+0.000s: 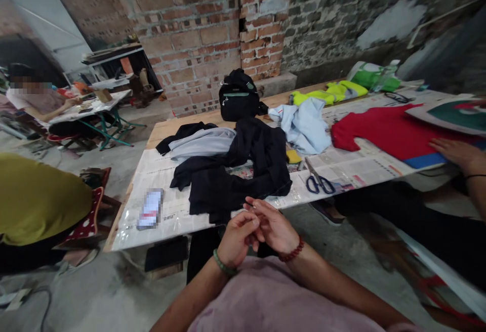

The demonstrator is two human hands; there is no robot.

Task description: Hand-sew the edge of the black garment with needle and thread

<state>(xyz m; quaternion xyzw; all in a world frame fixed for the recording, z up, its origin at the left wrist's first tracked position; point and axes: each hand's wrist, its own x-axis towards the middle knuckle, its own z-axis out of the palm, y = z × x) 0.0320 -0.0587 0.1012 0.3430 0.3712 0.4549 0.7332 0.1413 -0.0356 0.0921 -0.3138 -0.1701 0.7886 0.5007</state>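
In front of my body, at the table's near edge, my two hands meet. My left hand (pixel 240 235), below a green bead bracelet (pixel 223 262), is closed with thumb and forefinger pinched together. My right hand (pixel 276 226), wearing a reddish-brown bead bracelet (pixel 293 250), has its fingers drawn together against the left fingertips. Whatever lies between the fingers is too small to make out. Just beyond them a dark garment (pixel 216 188) is spread in loose folds. Dark-handled scissors (pixel 319 181) lie to its right, and a phone (pixel 150 208) lies to its left.
Newspaper under clear plastic covers the table (pixel 174 220). Farther back are a grey cloth (pixel 205 142), black backpack (pixel 239 96), light-blue garment (pixel 304 124) and yellow vest (pixel 330 91). At right a co-worker's hand (pixel 457 152) rests on a red garment (pixel 379 127). Others sit at left.
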